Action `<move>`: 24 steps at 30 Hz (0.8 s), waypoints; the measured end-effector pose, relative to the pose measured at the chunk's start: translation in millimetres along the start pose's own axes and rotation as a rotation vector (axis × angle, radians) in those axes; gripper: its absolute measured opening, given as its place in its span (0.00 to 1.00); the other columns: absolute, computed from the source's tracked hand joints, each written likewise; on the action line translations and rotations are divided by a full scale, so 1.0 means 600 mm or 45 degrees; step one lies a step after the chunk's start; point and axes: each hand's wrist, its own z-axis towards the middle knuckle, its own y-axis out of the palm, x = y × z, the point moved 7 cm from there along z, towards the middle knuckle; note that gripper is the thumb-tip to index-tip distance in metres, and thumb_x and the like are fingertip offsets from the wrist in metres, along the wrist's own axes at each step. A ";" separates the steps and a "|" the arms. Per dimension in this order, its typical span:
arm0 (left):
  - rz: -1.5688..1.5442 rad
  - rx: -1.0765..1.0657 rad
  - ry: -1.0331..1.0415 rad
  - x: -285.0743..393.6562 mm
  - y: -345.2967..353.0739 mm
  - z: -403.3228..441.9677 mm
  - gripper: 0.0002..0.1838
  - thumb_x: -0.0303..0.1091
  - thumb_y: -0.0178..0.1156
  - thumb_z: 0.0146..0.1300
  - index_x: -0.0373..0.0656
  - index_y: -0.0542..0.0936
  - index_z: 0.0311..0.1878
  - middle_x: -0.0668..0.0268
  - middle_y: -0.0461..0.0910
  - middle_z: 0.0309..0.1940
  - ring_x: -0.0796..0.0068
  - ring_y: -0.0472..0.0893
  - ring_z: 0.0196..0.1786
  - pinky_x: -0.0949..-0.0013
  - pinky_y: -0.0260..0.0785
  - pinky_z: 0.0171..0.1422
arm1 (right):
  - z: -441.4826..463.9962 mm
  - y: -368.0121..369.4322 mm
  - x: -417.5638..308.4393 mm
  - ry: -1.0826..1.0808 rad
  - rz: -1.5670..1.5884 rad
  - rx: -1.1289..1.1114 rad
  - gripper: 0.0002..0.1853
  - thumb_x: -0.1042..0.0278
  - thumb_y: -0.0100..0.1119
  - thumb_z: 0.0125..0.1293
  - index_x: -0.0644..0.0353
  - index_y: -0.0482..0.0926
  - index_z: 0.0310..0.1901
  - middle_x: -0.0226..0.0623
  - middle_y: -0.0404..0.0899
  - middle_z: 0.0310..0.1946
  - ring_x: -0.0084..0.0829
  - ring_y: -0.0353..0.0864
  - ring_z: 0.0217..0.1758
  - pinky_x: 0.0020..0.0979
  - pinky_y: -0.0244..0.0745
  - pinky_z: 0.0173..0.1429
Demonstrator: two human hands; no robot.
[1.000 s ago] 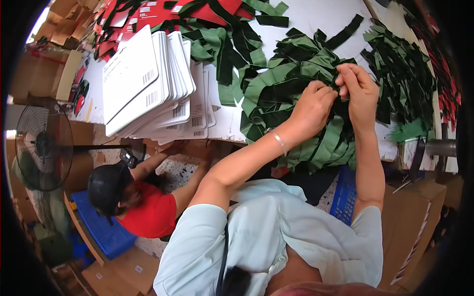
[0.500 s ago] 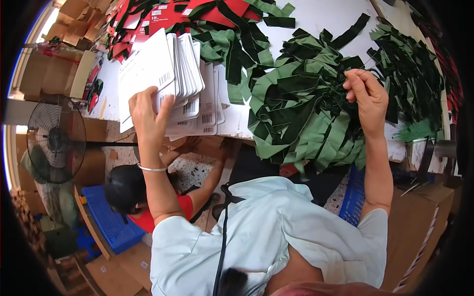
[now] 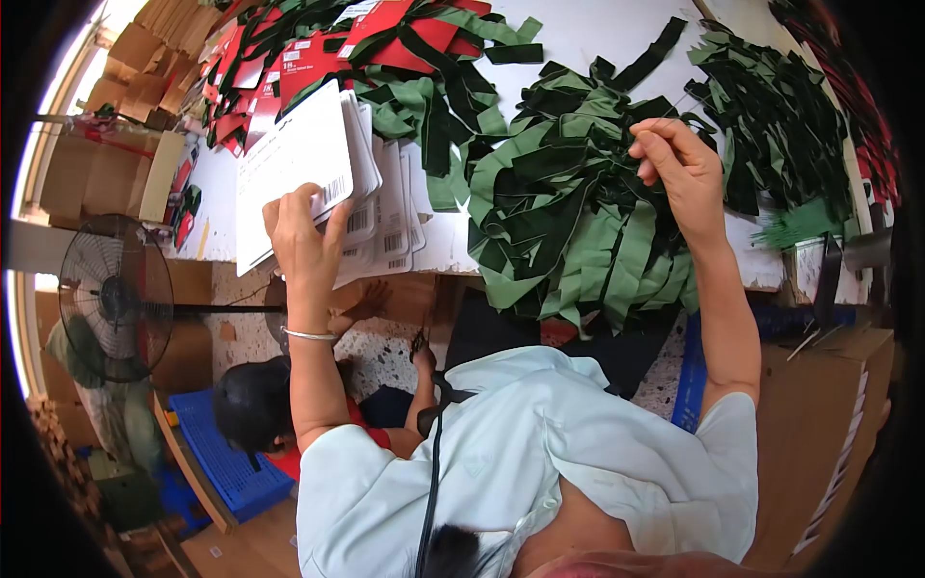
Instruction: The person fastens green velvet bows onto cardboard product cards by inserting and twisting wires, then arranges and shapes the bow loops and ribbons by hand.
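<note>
My left hand (image 3: 304, 241) grips the lower edge of several white printed cards (image 3: 294, 159) with barcodes, thumb and fingers bent around it. More white cards (image 3: 393, 226) lie fanned out beneath and to the right of it. My right hand (image 3: 682, 169) is closed in a pinch over a heap of green velvet ribbon bows (image 3: 578, 202). Whatever sits between its fingertips is too small to make out. The bows have dark and lighter green sides, and their tails hang over the table's front edge.
Red cards with green bows (image 3: 308, 67) lie at the back left. Another pile of green bows (image 3: 771, 125) and green ties (image 3: 795, 229) are at the right. A person (image 3: 255, 405) crouches below the table, near a fan (image 3: 116, 299) and a blue crate (image 3: 226, 453).
The view has shifted slightly. The cards at my left hand now look like a thinner bunch, separated from those below. My right hand stays pinched. The crouching person's arms have moved.
</note>
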 end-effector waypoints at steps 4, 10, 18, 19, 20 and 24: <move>-0.024 0.030 0.031 0.006 0.000 0.005 0.12 0.23 0.67 0.49 0.40 0.75 0.36 0.61 0.74 0.30 0.59 0.69 0.37 0.61 0.64 0.46 | -0.005 0.006 -0.004 0.015 -0.029 -0.048 0.09 0.68 0.56 0.72 0.63 0.81 0.46 0.25 0.79 0.31 0.11 0.72 0.28 0.16 0.68 0.33; -0.126 -0.020 -0.041 -0.020 0.013 -0.003 0.12 0.18 0.62 0.47 0.40 0.76 0.36 0.62 0.76 0.31 0.60 0.70 0.37 0.62 0.65 0.45 | -0.005 0.006 -0.005 0.001 -0.002 -0.064 0.09 0.68 0.56 0.72 0.63 0.81 0.46 0.25 0.79 0.31 0.11 0.73 0.29 0.16 0.68 0.33; 0.019 -0.002 0.261 0.030 -0.022 0.019 0.21 0.21 0.66 0.53 0.39 0.80 0.53 0.60 0.81 0.40 0.58 0.73 0.42 0.60 0.67 0.50 | 0.003 0.018 -0.008 0.017 -0.021 -0.148 0.09 0.68 0.56 0.72 0.62 0.82 0.46 0.26 0.80 0.32 0.12 0.74 0.30 0.17 0.71 0.35; 0.015 -0.002 0.260 0.026 -0.019 0.021 0.21 0.21 0.66 0.53 0.39 0.80 0.53 0.60 0.81 0.40 0.58 0.73 0.42 0.60 0.67 0.50 | 0.003 0.017 -0.008 0.018 -0.025 -0.147 0.09 0.68 0.56 0.72 0.62 0.82 0.46 0.26 0.80 0.32 0.12 0.74 0.30 0.17 0.71 0.35; -0.018 -0.037 0.245 0.017 -0.009 0.023 0.19 0.21 0.65 0.56 0.38 0.81 0.53 0.59 0.81 0.40 0.59 0.74 0.43 0.61 0.68 0.51 | 0.003 0.017 -0.007 0.026 -0.029 -0.156 0.09 0.68 0.56 0.72 0.62 0.82 0.46 0.25 0.79 0.32 0.11 0.74 0.30 0.16 0.71 0.35; 0.009 -0.011 0.255 -0.002 0.011 0.017 0.16 0.21 0.65 0.56 0.38 0.82 0.50 0.59 0.82 0.37 0.60 0.75 0.40 0.61 0.69 0.49 | 0.002 0.016 -0.004 0.051 0.006 -0.140 0.09 0.67 0.57 0.71 0.63 0.82 0.45 0.26 0.79 0.32 0.12 0.74 0.30 0.17 0.71 0.35</move>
